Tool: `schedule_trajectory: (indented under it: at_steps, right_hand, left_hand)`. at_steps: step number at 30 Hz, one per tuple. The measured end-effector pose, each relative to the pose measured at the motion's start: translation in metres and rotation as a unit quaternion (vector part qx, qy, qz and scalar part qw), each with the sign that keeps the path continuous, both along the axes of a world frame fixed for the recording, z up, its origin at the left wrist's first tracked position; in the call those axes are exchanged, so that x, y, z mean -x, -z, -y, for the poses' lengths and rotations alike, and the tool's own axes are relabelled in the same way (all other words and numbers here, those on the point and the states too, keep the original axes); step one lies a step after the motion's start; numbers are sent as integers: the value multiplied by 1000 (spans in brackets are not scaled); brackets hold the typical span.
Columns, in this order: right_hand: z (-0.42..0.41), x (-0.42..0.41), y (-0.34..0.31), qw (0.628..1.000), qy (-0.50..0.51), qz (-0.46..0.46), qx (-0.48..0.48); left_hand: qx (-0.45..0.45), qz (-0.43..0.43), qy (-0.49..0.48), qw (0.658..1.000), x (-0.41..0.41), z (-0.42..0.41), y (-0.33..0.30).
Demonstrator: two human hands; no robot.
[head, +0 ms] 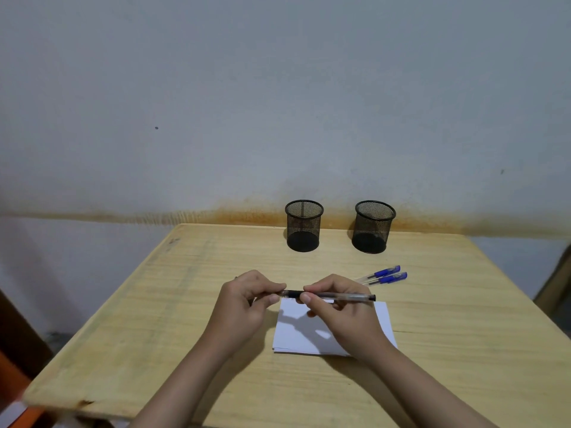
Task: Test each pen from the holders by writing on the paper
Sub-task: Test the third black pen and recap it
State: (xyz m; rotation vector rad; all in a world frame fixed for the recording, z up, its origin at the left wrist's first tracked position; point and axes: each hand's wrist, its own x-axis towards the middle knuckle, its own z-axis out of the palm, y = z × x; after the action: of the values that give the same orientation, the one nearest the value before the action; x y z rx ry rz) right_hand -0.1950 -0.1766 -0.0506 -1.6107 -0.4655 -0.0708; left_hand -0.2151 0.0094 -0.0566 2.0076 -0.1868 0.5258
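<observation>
Bare wooden table (173, 319) lies open across the left of the frame and along the lower right. Two mesh holders (304, 225) (374, 227) stand apart at the upper centre, with a gap between them. Two blue pens (384, 274) lie below the right holder, and the paper (312, 332) covers the centre.

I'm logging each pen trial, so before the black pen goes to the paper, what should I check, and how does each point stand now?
1. Black pen held: ok, right hand grips its barrel, left hand pinches the tip end.
2. Cap off: cannot tell, left fingers hide the tip.
3. Paper lies under the hands: ok.
4. Paper has blank room: ok, no marks visible.
5. Two blue pens lie clear of the paper: ok.
6. Mesh holders emptied: ok, no pens visible inside.
</observation>
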Motion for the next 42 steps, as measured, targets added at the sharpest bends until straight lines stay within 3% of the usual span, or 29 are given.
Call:
schedule_trajectory:
  at_steps: [6, 10, 14, 20, 24, 31, 42]
  right_hand:
    - [1, 5, 4, 999, 34, 30, 15]
    - [9, 0, 1, 997, -72, 7, 39]
    - [12, -2, -3, 982, -154, -103, 37]
    - [-11, -4, 3, 973, -114, -196, 36]
    - [-31, -12, 7, 971, -79, -221, 49]
    - [-71, -37, 13, 970, -36, -192, 142]
    - [-98, -63, 13, 943, -26, -149, 296]
  left_hand:
    - [21, -1, 20, 1000, 0, 6, 5]
    - [38, -1, 26, 999, -2, 4, 8]
    - [7, 12, 38, 999, -4, 0, 8]
    - [-13, -27, -2, 1000, 1, -5, 12]
    - [-121, -75, -84, 986, 3, -44, 18]
    - [-282, -218, -132, 925, 9, -99, 48]
    - [-299, -190, -145, 924, 7, -105, 62]
